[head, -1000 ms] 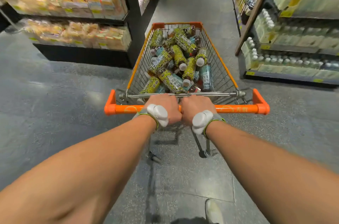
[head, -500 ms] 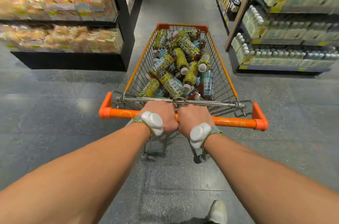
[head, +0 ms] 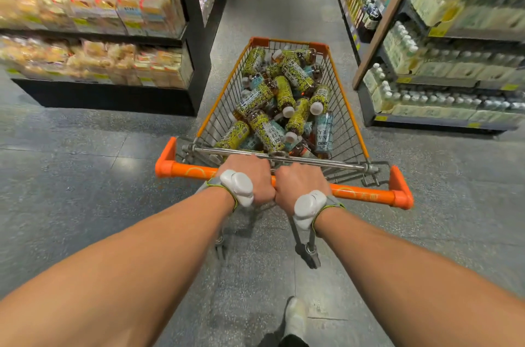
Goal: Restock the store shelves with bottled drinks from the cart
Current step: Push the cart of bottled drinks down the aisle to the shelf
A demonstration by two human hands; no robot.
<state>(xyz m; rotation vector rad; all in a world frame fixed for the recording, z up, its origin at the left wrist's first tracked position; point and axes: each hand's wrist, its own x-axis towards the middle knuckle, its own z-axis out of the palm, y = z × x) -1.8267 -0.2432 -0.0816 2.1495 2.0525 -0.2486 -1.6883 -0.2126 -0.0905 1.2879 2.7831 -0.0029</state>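
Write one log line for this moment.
left hand: grips handle | right hand: grips handle | bottles: in cart | drink shelves: right

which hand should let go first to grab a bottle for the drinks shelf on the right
Probably the right hand. It and the left hand both grip the orange handle beside each other, equally near the bottles, but the drinks shelves stand on its side, so no cross-body reach.

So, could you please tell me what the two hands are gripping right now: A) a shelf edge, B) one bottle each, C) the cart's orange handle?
C: the left hand and right hand both curl round the orange handle, side by side, while the bottles lie loose in the cart.
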